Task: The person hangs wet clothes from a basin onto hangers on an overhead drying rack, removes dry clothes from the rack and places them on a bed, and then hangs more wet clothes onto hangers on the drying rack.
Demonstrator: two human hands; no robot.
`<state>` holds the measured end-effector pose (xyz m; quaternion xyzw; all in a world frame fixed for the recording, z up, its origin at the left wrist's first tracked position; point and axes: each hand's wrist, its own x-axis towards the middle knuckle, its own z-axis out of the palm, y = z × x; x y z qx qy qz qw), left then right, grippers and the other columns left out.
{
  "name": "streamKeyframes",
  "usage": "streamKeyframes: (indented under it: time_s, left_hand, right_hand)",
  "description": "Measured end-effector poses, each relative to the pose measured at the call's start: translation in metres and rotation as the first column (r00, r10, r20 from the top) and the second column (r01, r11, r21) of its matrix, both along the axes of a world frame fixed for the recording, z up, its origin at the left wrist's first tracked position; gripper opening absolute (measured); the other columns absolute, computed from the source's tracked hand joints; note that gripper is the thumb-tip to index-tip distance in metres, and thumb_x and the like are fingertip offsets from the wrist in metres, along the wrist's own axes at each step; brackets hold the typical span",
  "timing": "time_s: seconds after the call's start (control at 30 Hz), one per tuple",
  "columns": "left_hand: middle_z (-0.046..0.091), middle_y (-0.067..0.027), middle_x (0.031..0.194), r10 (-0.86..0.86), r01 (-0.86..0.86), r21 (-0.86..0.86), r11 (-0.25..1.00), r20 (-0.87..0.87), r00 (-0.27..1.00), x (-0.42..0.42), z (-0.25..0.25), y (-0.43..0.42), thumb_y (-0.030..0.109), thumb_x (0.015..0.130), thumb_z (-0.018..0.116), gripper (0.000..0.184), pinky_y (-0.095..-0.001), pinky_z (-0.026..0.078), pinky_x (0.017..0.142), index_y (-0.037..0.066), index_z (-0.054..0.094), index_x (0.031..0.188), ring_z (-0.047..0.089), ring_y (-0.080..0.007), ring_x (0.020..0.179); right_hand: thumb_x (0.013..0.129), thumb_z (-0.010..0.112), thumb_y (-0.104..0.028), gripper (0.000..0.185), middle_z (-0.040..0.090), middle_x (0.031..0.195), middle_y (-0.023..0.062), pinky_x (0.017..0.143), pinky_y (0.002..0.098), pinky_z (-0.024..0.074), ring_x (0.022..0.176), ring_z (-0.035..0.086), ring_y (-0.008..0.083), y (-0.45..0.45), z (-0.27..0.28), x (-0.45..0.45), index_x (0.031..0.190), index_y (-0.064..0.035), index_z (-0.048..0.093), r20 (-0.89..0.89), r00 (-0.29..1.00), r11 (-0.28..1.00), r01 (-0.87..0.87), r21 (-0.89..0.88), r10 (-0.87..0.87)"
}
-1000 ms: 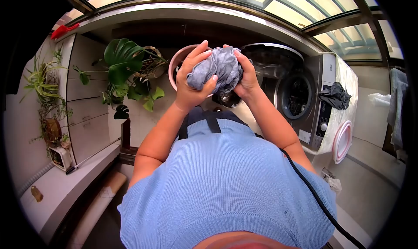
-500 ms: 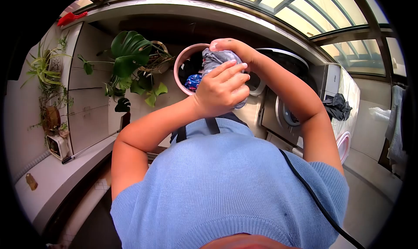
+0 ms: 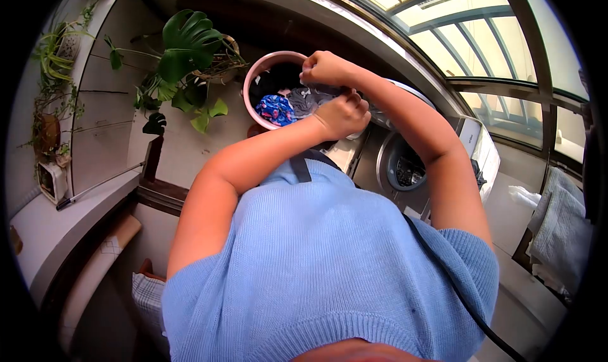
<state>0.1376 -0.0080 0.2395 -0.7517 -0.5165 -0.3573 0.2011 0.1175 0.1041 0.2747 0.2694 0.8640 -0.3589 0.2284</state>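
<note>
A grey garment lies bunched over the pink tub, spreading between my two fists. My left hand is closed on its near side, with some pale fabric showing below the knuckles. On the far side, my right hand is closed on the upper edge of the cloth, its fingertips partly hidden. Inside the tub, a blue patterned cloth sits to the left of the grey garment, and black cloth lies behind it.
To the right stands a front-loading washing machine with a round door. A large-leaved potted plant is left of the tub. Windows line the back right. A grey towel hangs at far right.
My hands have drawn apart from the bunched grey garment, which now spreads lower over the tub. Both have closed into fists. The view has shifted, showing more of the tub's contents.
</note>
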Motion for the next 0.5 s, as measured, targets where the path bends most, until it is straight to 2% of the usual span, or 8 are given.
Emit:
streamKeyframes:
  time_s: [0.03, 0.13, 0.17, 0.23, 0.37, 0.47, 0.5]
  left_hand:
    - [0.056, -0.0111, 0.077, -0.017, 0.020, -0.114, 0.993, 0.034, 0.999, 0.003, -0.011, 0.001, 0.017, 0.071, 0.055, 0.011, -0.0362, 0.048, 0.076, 0.006, 0.058, 0.071, 0.058, -0.0259, 0.074]
    - [0.061, -0.0119, 0.074, 0.013, 0.046, -0.247, 0.968, 0.235, 0.972, 0.009, -0.039, 0.014, 0.016, 0.074, 0.054, 0.014, -0.0415, 0.047, 0.075, 0.006, 0.064, 0.072, 0.060, -0.0288, 0.075]
    - [0.065, -0.0146, 0.081, 0.042, 0.043, -0.399, 0.916, 0.202, 0.978, 0.009, -0.043, 0.014, 0.015, 0.077, 0.053, 0.017, -0.0419, 0.047, 0.077, 0.006, 0.066, 0.076, 0.062, -0.0300, 0.080]
    - [0.066, -0.0144, 0.082, 0.036, 0.049, -0.405, 0.913, 0.198, 0.980, 0.008, -0.054, 0.013, 0.015, 0.077, 0.052, 0.018, -0.0419, 0.047, 0.079, 0.005, 0.067, 0.079, 0.063, -0.0296, 0.083]
    - [0.066, -0.0164, 0.093, -0.007, 0.067, -0.411, 0.909, 0.146, 0.989, 0.011, -0.094, 0.019, 0.016, 0.079, 0.052, 0.022, -0.0413, 0.044, 0.086, 0.004, 0.067, 0.088, 0.062, -0.0292, 0.093]
    - [0.062, -0.0200, 0.102, 0.003, 0.105, -0.345, 0.933, 0.299, 0.954, 0.012, -0.110, 0.016, 0.015, 0.081, 0.049, 0.026, -0.0405, 0.041, 0.091, 0.001, 0.063, 0.098, 0.058, -0.0308, 0.101]
    - [0.061, -0.0209, 0.104, 0.006, 0.158, -0.391, 0.907, 0.385, 0.923, 0.009, -0.110, 0.015, 0.015, 0.083, 0.048, 0.027, -0.0399, 0.040, 0.092, 0.001, 0.062, 0.100, 0.057, -0.0311, 0.103]
  right_hand:
    - [0.074, 0.066, -0.029, 0.028, 0.066, 0.081, 0.0143, 0.077, 0.0340, 0.0480, 0.078, 0.063, 0.0246, -0.001, -0.005, -0.002, 0.088, -0.0055, 0.069, 0.016, 1.000, 0.999, 0.006, 0.040, -0.007]
    - [0.074, 0.065, -0.028, 0.026, 0.067, 0.087, 0.0143, 0.079, 0.0359, 0.0494, 0.084, 0.065, 0.0276, 0.001, -0.032, -0.007, 0.092, -0.0098, 0.070, 0.064, 0.998, 0.991, 0.011, 0.136, -0.019]
    - [0.073, 0.064, -0.027, 0.027, 0.067, 0.091, 0.0132, 0.081, 0.0359, 0.0497, 0.087, 0.065, 0.0275, 0.002, -0.046, -0.009, 0.095, -0.0119, 0.070, 0.093, 0.995, 0.985, 0.011, 0.173, -0.028]
    - [0.073, 0.063, -0.027, 0.030, 0.067, 0.100, 0.0116, 0.085, 0.0366, 0.0499, 0.093, 0.064, 0.0272, 0.001, -0.065, -0.009, 0.099, -0.0154, 0.070, 0.154, 0.988, 0.977, -0.017, 0.211, -0.016]
    - [0.074, 0.061, -0.027, 0.028, 0.068, 0.097, 0.0115, 0.085, 0.0374, 0.0499, 0.092, 0.064, 0.0277, -0.007, -0.090, -0.010, 0.097, -0.0149, 0.071, 0.140, 0.989, 0.969, 0.007, 0.246, -0.043]
    - [0.075, 0.059, -0.027, 0.026, 0.068, 0.095, 0.0117, 0.085, 0.0382, 0.0499, 0.091, 0.064, 0.0279, -0.015, -0.099, -0.009, 0.095, -0.0145, 0.071, 0.127, 0.990, 0.962, 0.025, 0.273, -0.062]
    - [0.075, 0.059, -0.027, 0.025, 0.068, 0.094, 0.0118, 0.085, 0.0385, 0.0499, 0.091, 0.064, 0.0280, -0.018, -0.101, -0.011, 0.093, -0.0144, 0.071, 0.112, 0.992, 0.957, 0.026, 0.290, -0.061]
